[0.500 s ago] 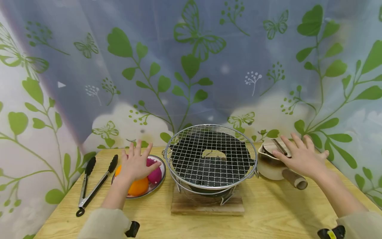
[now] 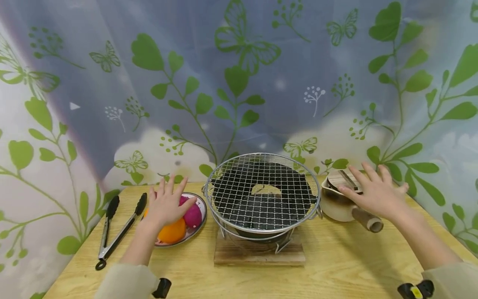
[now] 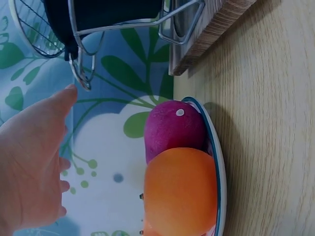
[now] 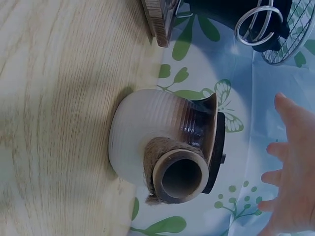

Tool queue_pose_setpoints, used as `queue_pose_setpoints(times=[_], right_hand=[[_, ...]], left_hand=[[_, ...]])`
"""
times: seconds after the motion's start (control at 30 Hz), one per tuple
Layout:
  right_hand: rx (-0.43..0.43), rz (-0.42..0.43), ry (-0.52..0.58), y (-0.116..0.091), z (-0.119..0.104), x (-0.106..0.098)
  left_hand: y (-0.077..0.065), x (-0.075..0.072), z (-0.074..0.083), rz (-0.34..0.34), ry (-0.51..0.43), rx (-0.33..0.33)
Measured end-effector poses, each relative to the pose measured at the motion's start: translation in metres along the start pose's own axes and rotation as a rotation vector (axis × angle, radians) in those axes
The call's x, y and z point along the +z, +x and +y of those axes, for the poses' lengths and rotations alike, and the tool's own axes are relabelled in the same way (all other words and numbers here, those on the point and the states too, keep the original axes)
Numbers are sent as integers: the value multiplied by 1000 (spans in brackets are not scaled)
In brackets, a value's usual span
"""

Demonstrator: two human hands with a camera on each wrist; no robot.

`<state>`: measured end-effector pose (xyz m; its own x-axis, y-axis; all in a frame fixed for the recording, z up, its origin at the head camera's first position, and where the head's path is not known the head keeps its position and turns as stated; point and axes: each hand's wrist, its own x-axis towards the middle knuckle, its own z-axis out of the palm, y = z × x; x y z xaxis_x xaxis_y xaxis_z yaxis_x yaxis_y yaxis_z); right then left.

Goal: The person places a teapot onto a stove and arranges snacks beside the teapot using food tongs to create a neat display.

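Wooden table, left hand edged leftward — right hand still near pot

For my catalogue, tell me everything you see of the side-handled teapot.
The teapot looks ceramic: ribbed, cream below, brown toward the top, with a spout and hollow, fibre-wrapped side handle. Its wooden-looking lid is on. It stands upright on the table, right of the wire grill; the right hand hovers above, not touching.

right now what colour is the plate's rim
The plate's rim is blue, clearest in the left wrist view.
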<state>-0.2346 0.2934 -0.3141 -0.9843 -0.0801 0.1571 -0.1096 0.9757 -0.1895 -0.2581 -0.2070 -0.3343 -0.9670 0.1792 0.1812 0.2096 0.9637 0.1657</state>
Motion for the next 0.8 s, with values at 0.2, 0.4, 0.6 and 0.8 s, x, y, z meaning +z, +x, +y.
queue_pose_setpoints(times=[0.2, 0.4, 0.6, 0.8], right_hand=[[-25, 28, -24, -4, -7, -3], [-61, 44, -99, -11, -12, -6], [-91, 74, -108, -17, -14, -6], [-102, 87, -89, -22, -12, -4]], left_hand=[[-7, -2, -2, 35, -3, 29], [-13, -4, 6, 97, 67, 130], [-19, -5, 17, 106, 103, 227], [-23, 2, 23, 143, 128, 380]])
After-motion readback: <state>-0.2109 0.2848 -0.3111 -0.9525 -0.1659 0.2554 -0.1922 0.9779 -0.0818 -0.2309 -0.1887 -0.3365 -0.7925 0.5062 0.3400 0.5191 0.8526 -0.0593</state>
